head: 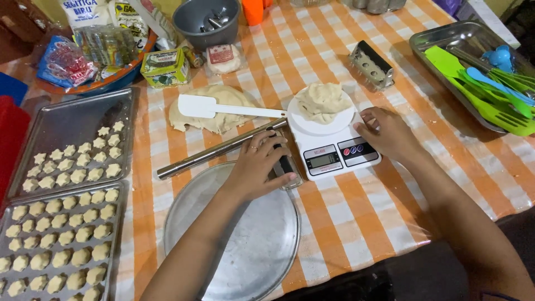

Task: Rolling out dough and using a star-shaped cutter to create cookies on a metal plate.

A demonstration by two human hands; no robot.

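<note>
The left hand point(258, 167) is curled around a small metal mould point(285, 166), fingers wrapped over its top and thumb underneath at its near end; the mould sits at the far edge of the round metal tray point(245, 251), just beside the near-left corner of the white kitchen scale point(333, 150). The left forearm runs up from the bottom of the view across that round tray, wrist bent slightly toward the scale.

The right hand point(387, 134) lies loosely curved and palm down against the right side of the scale, fingertips touching the edge near the round weighing plate; it grips nothing. Its forearm comes in from the lower right, over the orange-checked counter point(345, 223).

A lump of dough point(322, 101) rests on the scale's plate. Behind the left hand a steel rolling pin point(217, 149) lies slanted on the counter, and beyond it a flattened sheet of dough point(214, 111) carries a white spatula point(223, 107). At the left, two baking trays point(72, 120) hold rows of small shaped cookies point(61, 239). A metal tray of green and blue utensils point(479, 83) stands at the far right
</note>
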